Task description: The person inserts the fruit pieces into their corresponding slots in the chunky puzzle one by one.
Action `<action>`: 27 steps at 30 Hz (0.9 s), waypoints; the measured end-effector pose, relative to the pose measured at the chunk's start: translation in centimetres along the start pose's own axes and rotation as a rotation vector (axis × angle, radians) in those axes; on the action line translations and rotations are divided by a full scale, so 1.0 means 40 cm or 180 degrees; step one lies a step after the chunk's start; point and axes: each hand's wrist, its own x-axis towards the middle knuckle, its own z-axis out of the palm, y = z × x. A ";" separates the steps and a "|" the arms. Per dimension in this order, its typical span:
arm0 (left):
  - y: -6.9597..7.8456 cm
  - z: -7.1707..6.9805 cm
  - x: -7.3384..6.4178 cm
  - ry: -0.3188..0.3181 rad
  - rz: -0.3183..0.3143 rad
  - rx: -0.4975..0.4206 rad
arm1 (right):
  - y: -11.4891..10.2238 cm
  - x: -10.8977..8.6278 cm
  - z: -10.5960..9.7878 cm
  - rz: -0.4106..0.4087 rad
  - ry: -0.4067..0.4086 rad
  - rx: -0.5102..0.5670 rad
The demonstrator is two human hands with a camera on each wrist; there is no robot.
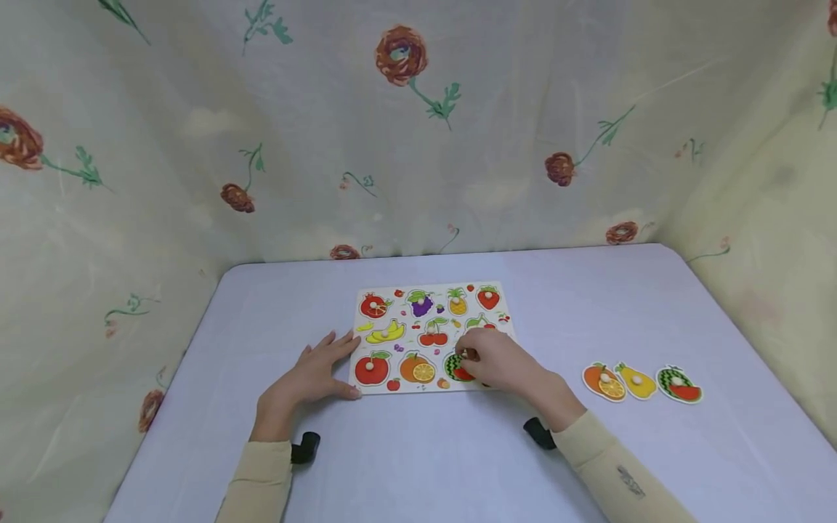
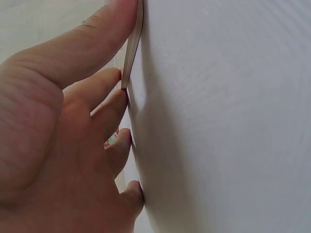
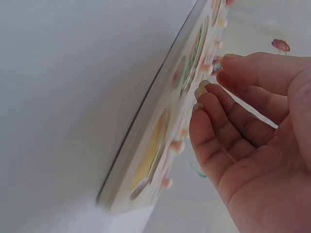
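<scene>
A white board with fruit pictures (image 1: pixel 400 387) lies mid-table, several fruit pieces with small knobs sitting in it. My left hand (image 1: pixel 312 373) rests at its left edge, fingers spread, with thumb and fingertips along the side of the board in the left wrist view. Over the board's right part is my right hand (image 1: pixel 500 357), its fingers loosely bent and nothing visible between them. In the right wrist view its fingertips (image 3: pixel 200 91) hover near the knobs. Bare recesses show an orange (image 1: pixel 415 369) and a watermelon (image 1: pixel 453 367); my right hand partly covers the watermelon recess.
On the right of the table lie three loose pieces side by side: an orange (image 1: pixel 603 381), a pear (image 1: pixel 636 381) and a watermelon (image 1: pixel 680 385). Flowered cloth (image 1: pixel 458 181) hangs behind the white table (image 1: pixel 405 465) and at its sides.
</scene>
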 end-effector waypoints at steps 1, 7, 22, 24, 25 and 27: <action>0.000 0.000 0.000 0.0002 -0.0010 -0.0007 | 0.006 -0.006 -0.002 -0.0003 0.0003 0.0002; 0.003 -0.002 -0.001 0.0003 -0.0043 -0.0007 | 0.052 -0.041 -0.016 0.0039 0.0082 -0.0060; 0.004 -0.001 0.000 -0.0012 -0.0039 0.0019 | 0.126 -0.106 -0.043 0.0248 0.0262 -0.0091; 0.006 0.000 -0.001 -0.0004 -0.0044 0.0012 | 0.134 -0.114 -0.044 0.0288 0.0295 -0.0079; 0.007 0.000 -0.001 -0.0001 -0.0049 0.0010 | 0.136 -0.117 -0.045 0.0312 0.0310 -0.0065; 0.007 0.000 -0.001 0.0008 -0.0054 0.0001 | 0.139 -0.125 -0.048 0.0365 0.0328 -0.0043</action>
